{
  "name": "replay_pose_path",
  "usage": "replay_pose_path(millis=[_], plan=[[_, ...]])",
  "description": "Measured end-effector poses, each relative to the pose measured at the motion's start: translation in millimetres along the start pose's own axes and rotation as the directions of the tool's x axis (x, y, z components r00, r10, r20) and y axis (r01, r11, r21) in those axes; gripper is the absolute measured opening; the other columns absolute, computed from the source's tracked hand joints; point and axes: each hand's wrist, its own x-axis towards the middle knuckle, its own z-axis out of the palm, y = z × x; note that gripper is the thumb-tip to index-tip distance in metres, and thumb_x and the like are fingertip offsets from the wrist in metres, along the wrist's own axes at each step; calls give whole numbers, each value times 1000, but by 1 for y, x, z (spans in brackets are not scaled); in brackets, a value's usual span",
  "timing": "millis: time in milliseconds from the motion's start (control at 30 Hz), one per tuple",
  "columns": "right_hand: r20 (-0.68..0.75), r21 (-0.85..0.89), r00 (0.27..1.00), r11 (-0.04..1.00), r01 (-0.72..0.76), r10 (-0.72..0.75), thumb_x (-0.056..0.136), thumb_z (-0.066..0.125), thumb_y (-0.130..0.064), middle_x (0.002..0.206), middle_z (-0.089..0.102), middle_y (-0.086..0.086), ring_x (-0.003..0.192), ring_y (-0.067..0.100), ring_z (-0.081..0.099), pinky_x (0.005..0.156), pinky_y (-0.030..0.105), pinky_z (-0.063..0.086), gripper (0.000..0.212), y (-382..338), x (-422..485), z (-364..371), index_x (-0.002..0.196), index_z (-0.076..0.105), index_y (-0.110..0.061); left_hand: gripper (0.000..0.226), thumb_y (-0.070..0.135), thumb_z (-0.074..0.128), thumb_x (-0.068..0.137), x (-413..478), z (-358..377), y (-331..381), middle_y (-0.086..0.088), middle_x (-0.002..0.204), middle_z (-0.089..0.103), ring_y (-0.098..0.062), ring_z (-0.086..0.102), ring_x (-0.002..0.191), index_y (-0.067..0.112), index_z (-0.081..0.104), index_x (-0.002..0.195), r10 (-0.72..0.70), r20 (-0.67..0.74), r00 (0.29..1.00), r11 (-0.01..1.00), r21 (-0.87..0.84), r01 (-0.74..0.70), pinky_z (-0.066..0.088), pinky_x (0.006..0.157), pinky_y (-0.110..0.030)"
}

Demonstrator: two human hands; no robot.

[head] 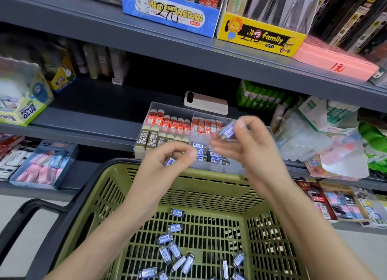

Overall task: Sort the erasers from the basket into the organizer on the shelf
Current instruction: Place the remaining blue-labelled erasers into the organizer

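Note:
A green plastic basket [211,188] stands below the shelf with several blue-and-black wrapped erasers [171,250] on its floor. A clear organizer [144,153] sits on the shelf edge with red, brown 2B and blue erasers in separate compartments. My left hand [167,164] hovers over the basket's far rim and holds a blue eraser [170,161] in its curled fingers. My right hand [240,145] is raised over the organizer's right side and pinches another blue eraser [227,131], blurred by motion.
A pink phone [206,102] lies on the shelf behind the organizer. Glue boxes [25,103] stand at left, green glue sticks [261,97] and plastic packs at right. A blue tray of pink erasers [44,164] sits on the lower left shelf. The basket's black handle [27,212] sticks out left.

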Motion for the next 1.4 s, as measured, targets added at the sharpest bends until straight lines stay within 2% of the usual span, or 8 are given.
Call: replay_pose_path(millis=[100,233,400,600,800,1033,1233,1400], plan=[[12,-353,1000,935,3,2,97,48,-14,71,67,12,58,16,64,53,22,50,8,-10,25,-26,102,53,-14,24,36,57,77,0,-2,4,5,64,48,-6,40,56,19,70,86,-75,8,997,976,-204,75,34,47,-12],[59,-856,991,517,-10,117,88,61,-15,80,68,7,70,14,56,66,28,42,27,11,44,-34,113,51,-17,30,-2,37,91,0,-3,3,-5,74,57,-13,51,68,9,63,100,-111,31,993,923,-367,115,43,58,-24],[-13,-918,1000,396,-2,-25,80,65,-15,68,62,6,72,20,55,58,25,35,10,25,48,-24,73,65,-7,35,-14,39,91,2,-4,-1,-4,82,68,-14,64,81,9,60,107,-103,34,994,925,-363,108,54,72,-23],[-104,-904,985,426,-34,-140,81,68,-21,62,56,-6,69,18,54,59,26,32,15,34,52,-15,70,62,-15,38,4,67,76,4,-3,-5,-3,105,73,-19,68,103,12,58,112,-78,14,997,945,-318,79,54,90,-33],[-134,-938,969,343,-57,-205,79,72,-31,58,55,-4,64,19,49,55,27,29,25,45,55,-10,66,65,-11,49,29,75,59,4,-1,-5,-6,93,75,-20,73,86,16,65,106,-122,-44,992,968,-227,109,57,69,-24],[-17,-1000,950,-17,-24,-313,85,62,-31,72,64,9,66,24,50,53,25,21,24,57,51,-14,75,71,-11,24,34,78,58,4,-4,-4,-3,81,74,-22,72,71,29,74,82,-51,-87,995,978,-207,32,55,65,-20],[-91,-996,951,42,-82,-295,82,61,-21,78,68,2,75,24,62,50,24,23,9,62,55,-18,77,68,-18,41,27,77,59,4,-3,-9,-1,90,73,-19,72,78,30,68,99,-54,-52,997,990,-133,47,54,71,-19],[-82,-990,981,130,-59,-177,84,63,-36,73,61,-7,82,18,62,57,24,30,19,55,52,-23,71,55,-25,39,28,78,62,5,-2,-14,-4,89,73,-17,69,70,19,68,99,-30,-36,999,997,-71,27,54,69,-23]])
